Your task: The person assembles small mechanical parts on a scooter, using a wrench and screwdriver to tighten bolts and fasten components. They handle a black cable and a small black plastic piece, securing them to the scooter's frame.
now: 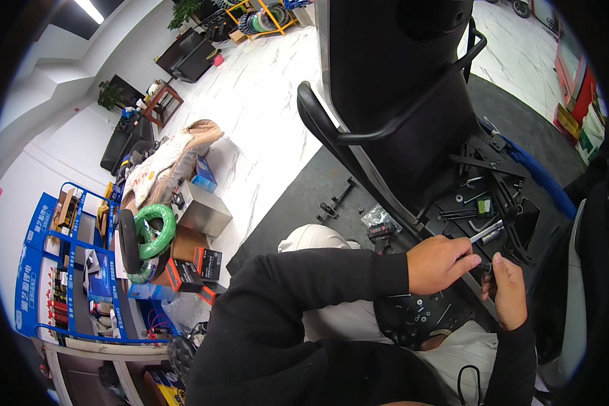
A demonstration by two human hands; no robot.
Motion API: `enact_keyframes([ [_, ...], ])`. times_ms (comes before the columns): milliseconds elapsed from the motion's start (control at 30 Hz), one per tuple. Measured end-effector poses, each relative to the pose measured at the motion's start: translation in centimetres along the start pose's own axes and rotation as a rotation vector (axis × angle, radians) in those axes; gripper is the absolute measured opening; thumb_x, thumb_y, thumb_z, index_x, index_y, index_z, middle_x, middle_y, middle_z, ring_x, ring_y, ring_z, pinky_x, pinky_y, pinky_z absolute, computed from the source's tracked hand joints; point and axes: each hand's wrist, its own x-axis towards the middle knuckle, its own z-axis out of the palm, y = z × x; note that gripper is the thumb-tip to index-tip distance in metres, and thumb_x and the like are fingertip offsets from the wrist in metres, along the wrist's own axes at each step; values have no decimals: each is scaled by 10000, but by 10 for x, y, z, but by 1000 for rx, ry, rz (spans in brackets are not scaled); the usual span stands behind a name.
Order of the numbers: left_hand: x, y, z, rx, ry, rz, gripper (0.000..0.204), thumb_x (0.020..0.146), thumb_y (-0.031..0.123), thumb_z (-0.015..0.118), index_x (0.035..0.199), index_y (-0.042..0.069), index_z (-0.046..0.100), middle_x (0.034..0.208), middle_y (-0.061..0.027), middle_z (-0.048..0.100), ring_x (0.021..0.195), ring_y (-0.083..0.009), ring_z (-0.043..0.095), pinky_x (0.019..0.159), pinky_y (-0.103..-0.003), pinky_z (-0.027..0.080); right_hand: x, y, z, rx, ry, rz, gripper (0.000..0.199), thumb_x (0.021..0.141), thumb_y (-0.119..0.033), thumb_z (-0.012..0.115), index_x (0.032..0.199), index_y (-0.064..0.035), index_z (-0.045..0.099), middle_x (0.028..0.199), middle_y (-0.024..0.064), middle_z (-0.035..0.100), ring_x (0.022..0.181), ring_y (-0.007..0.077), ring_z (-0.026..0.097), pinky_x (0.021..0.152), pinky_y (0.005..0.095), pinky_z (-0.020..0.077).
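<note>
My left hand (441,262) is closed around a small dark part at the open black floor area of a scooter (494,210), where tools and metal bits lie. My right hand (509,289) is right beside it, fingers pinched on the same small dark part (484,272). A silver socket tool (487,231) lies just above my hands. On my lap rests a black round tray (419,317) with several washers and screws. Both forearms are in black sleeves.
The scooter's black seat and grab rail (386,101) rise ahead. A drill (381,233), a plastic bag and a bracket (335,203) lie on the dark mat. To the left stand a blue display rack (68,271), a green hose coil (154,230) and boxes.
</note>
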Motion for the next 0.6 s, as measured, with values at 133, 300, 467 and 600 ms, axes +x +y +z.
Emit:
enact_keyframes([
  [133, 0, 0, 0, 3, 11, 7, 328, 1081, 307, 618, 962, 2, 637, 719, -213, 663, 706, -437, 672, 634, -510, 510, -1, -1, -1, 19, -37, 18, 447, 1148, -429, 500, 902, -68, 591, 739, 31, 598, 584, 99, 563, 563, 267, 482],
  [300, 2, -2, -3, 40, 56, -18, 304, 1076, 286, 634, 967, 2, 648, 738, -209, 673, 705, -426, 684, 620, -483, 514, -7, -13, 5, 160, -89, -128, 201, 1079, -182, 612, 1182, -9, 609, 1043, 82, 641, 827, 120, 620, 733, 275, 527],
  [467, 2, -3, -4, -9, 26, -58, 285, 1077, 272, 640, 983, 4, 661, 765, -206, 685, 724, -415, 698, 623, -458, 520, -6, -17, 0, 175, -10, -104, 292, 1092, -267, 621, 1248, -22, 592, 1151, 89, 649, 870, 139, 671, 720, 274, 552],
  [600, 1, -1, -1, -11, 17, -20, 279, 1080, 268, 637, 988, 5, 657, 760, -202, 684, 720, -418, 695, 620, -459, 517, -4, -13, -7, 88, -165, 134, 431, 1138, -411, 540, 1158, 11, 625, 922, 76, 673, 762, 131, 668, 682, 267, 528],
])
